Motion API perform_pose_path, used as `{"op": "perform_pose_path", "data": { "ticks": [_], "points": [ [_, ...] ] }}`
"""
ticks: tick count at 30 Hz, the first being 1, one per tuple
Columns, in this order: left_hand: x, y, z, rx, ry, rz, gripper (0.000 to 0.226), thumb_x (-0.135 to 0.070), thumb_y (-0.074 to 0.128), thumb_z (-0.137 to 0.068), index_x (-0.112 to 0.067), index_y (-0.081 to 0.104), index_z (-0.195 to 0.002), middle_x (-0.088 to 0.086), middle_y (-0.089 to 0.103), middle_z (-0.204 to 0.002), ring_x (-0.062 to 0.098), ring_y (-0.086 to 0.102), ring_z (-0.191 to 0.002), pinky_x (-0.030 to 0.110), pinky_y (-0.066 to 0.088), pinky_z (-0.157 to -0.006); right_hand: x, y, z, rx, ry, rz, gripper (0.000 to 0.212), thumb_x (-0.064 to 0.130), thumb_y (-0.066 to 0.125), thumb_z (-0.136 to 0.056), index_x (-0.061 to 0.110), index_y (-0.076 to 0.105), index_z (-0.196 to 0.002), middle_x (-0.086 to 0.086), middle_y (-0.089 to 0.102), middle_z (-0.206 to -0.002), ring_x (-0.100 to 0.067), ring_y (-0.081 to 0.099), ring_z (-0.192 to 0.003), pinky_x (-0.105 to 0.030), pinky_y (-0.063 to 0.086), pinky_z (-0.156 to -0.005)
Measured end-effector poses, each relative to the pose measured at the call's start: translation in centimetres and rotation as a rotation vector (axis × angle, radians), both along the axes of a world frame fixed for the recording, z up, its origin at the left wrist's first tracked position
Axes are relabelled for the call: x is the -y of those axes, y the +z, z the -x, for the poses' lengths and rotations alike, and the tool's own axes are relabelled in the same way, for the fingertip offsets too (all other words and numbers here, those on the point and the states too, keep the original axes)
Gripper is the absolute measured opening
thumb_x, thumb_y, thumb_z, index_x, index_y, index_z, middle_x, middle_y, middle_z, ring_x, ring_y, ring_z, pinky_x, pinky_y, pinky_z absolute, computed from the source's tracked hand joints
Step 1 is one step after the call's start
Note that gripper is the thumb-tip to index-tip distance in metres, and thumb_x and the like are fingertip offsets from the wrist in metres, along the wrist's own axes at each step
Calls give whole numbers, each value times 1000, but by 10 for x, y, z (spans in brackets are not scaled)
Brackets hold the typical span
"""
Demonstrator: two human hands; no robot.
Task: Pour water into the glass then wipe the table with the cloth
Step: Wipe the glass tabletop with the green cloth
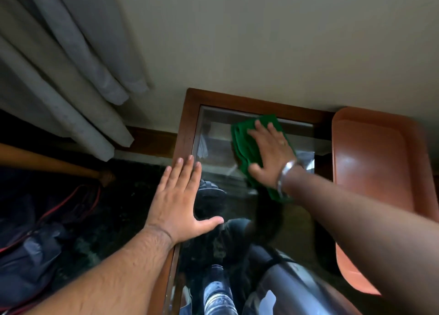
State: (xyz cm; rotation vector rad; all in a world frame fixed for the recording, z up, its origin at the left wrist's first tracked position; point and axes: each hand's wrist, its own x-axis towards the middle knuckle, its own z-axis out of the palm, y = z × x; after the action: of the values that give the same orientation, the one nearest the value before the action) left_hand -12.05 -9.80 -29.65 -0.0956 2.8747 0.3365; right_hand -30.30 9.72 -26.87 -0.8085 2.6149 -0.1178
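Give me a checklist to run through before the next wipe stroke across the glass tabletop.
1. Right hand flat on the cloth: ok.
2. Cloth lying on the glass top: ok.
3. Left hand bracing the table's wooden frame: ok.
4. Bottle at the near edge, out of the cloth's way: ok.
5. Tray clear of the right forearm: not ok, the arm passes over it.
6. Glass filled: cannot tell.
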Motion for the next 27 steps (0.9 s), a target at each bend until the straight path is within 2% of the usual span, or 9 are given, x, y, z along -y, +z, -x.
{"op": "perform_pose_path", "data": {
  "ticks": [3, 6, 8, 10, 14, 20, 23, 25, 27],
  "points": [
    [0, 1, -1, -4, 23, -10, 132, -98, 36, -66, -7, 12, -159, 16, 6, -167, 30, 2, -154, 48, 2, -123, 47, -7, 7, -22, -17, -90, 96, 52, 40, -71, 25, 0, -154, -6, -7, -164, -35, -6, -149, -49, 0, -119],
    [-1, 2, -2, -5, 38, -33, 134, -97, 42, -64, -6, 15, -158, 17, 8, -167, 29, 3, -154, 48, 4, -123, 22, -7, -44, -18, 364, -3, 96, 52, 35, -65, 30, 3, -153, -4, -3, -164, -30, -5, -149, -48, -2, -118],
    [-1, 2, -2, 0, 40, -45, 133, -98, 39, -65, -6, 14, -158, 16, 8, -167, 29, 3, -154, 48, 5, -123, -14, 0, -55, 29, 456, 49, 93, 50, 40, -64, 33, 14, -152, -2, 9, -164, -28, 5, -149, -49, 4, -119],
    [0, 1, -2, 8, 40, -47, 133, -99, 34, -65, -7, 11, -159, 15, 6, -167, 29, 1, -154, 47, 4, -123, -24, -1, -27, -7, 323, 8, 90, 51, 40, -64, 32, 22, -151, -3, 13, -163, -31, 9, -149, -50, 10, -119],
    [0, -1, -2, 11, 48, -41, 135, -101, 30, -65, -6, 7, -158, 14, 3, -168, 27, -1, -154, 45, 4, -123, 48, -3, 3, 5, -63, -115, 93, 53, 38, -70, 34, 2, -153, -2, -11, -164, -32, -7, -150, -49, 1, -120],
    [0, 1, -3, 4, 35, -43, 140, -100, 36, -62, -3, 4, -157, 16, 1, -167, 28, -2, -154, 44, 2, -123, -30, -4, -57, 6, 495, -82, 88, 61, 34, -77, 37, -5, -152, 1, -9, -162, -27, -9, -148, -49, -4, -117],
    [-1, 2, -3, 18, 27, -7, 140, -101, 32, -62, -4, -1, -157, 15, -4, -167, 28, -7, -154, 43, -3, -124, -65, -5, -20, -12, 156, -221, 74, 64, 17, -85, 42, -20, -145, 3, -23, -158, -29, -11, -150, -48, -2, -118],
    [-1, 1, -2, 13, 27, 3, 139, -101, 31, -63, -4, -2, -157, 15, -3, -167, 27, -7, -154, 42, -5, -124, -40, -9, -7, 13, -139, -216, 71, 58, 21, -91, 36, -12, -151, -1, -20, -162, -31, -13, -149, -51, -3, -118],
    [-1, 2, -2, 23, 21, -1, 139, -101, 30, -63, -3, 1, -157, 16, -1, -167, 28, -5, -154, 42, -4, -123, -11, -10, -25, -5, -185, -209, 75, 56, 24, -91, 29, -10, -152, -5, -20, -162, -36, -14, -148, -54, -4, -117]
  ]
}}
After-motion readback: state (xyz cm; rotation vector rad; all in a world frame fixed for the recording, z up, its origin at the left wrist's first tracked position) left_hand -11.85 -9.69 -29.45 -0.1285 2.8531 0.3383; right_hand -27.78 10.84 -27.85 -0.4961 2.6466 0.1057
